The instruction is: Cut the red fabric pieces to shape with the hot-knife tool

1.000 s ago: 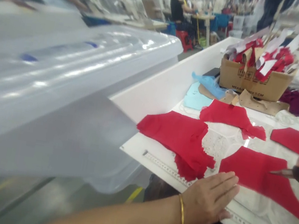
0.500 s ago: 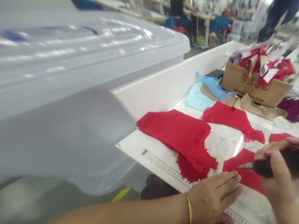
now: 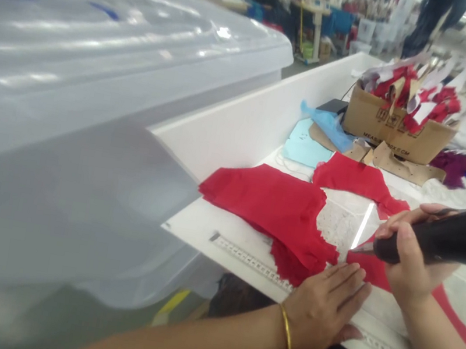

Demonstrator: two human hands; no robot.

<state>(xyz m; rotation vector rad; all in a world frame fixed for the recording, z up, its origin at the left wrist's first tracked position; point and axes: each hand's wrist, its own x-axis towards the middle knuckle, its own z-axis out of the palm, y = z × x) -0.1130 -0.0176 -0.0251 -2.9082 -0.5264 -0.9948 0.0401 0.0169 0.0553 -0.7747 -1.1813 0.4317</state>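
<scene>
My right hand [image 3: 412, 256] is wrapped around a thick black handheld tool with a pointed metal tip [image 3: 444, 237]. The tip is at the left end of a red fabric piece [image 3: 376, 274] lying on the white table. Just below that end, my left hand [image 3: 325, 301] rests flat with its fingers stretched out at the fabric's lower edge; a gold bangle circles the wrist. To the left lies a larger stack of red fabric pieces [image 3: 265, 194] with jagged right edges. Another red piece [image 3: 360, 177] lies farther back. The tool and right hand hide part of the fabric beneath.
A printed ruler strip [image 3: 250, 260] runs along the table's front edge. Farther back stand a cardboard box [image 3: 395, 126] of red and white scraps, light blue card [image 3: 306, 145] and brown card pieces [image 3: 406, 165]. A large translucent plastic tub [image 3: 113, 120] fills the left side.
The tool in my right hand has moved left, its tip going from over the red piece to its left end. My left hand stays flat. The camera view has shifted slightly.
</scene>
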